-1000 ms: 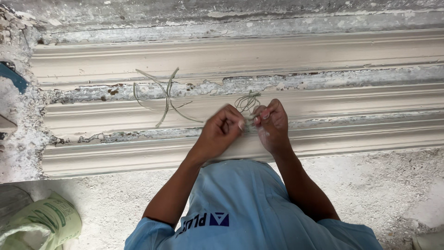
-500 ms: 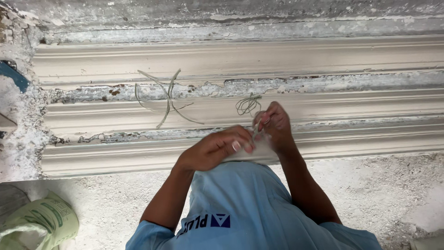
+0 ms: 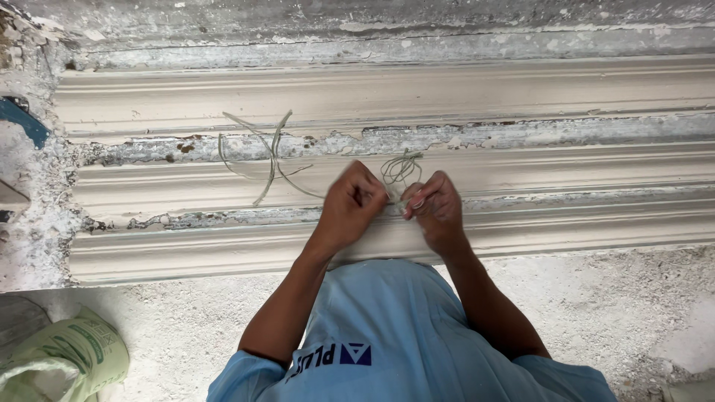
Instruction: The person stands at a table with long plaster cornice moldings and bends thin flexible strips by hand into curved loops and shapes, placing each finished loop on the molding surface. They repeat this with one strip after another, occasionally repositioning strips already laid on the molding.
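Both forearms reach straight out over the long plaster moulding (image 3: pixel 521 160), wrists bent inward so the knuckles nearly meet. The left hand (image 3: pixel 354 205) is curled into a fist, pinching the wire bundle (image 3: pixel 401 170), and the right hand (image 3: pixel 438 208) nips the same strands between thumb and fingertips (loose loops (image 3: pixel 268 152) lie just left).

You're in a plaster-casting workshop: long moulded cornice strips (image 3: pixel 387 97) lie side by side across the floor (image 3: pixel 186 327), white plaster dust crusts everything, and a green sack (image 3: pixel 67 361) slumps at the floor's lower left corner.
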Tool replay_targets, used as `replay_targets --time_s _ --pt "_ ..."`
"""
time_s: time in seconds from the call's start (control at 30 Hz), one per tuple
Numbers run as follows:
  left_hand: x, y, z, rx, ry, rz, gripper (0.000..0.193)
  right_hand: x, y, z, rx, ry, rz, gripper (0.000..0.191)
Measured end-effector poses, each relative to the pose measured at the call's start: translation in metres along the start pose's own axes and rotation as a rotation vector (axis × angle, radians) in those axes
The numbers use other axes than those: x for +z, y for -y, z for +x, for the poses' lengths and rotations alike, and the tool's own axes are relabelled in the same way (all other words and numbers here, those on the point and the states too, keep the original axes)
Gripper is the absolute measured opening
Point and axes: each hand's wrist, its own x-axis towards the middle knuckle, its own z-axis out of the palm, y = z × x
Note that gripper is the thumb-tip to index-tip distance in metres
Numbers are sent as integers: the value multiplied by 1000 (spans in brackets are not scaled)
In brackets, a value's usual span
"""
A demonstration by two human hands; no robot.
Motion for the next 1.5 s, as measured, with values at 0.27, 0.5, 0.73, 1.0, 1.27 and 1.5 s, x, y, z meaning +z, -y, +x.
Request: replay_targets --time_s 0.27,0.5,0.73,1.0,1.27,1.5 --pt "0 39 27 142 -388 104 17 13 -8 -9 58 125 -146 17" --pt "-36 0 13 -247 180 -87 13 -21 -11 6 159 -88 102 22" --pt "-17 -5 -16 -116 495 -409 15 -26 -24 7 273 -117 257 26" --pt "-4 41 -3 -217 -9 -175 24 -16 -26 -1 185 -46 151 17" --pt "-8 100 16 -176 -406 119 30 -9 -37 -16 289 152 -418 11" --pt "-55 79 2 -455 449 -13 19 -74 -53 3 462 -121 -131 12"
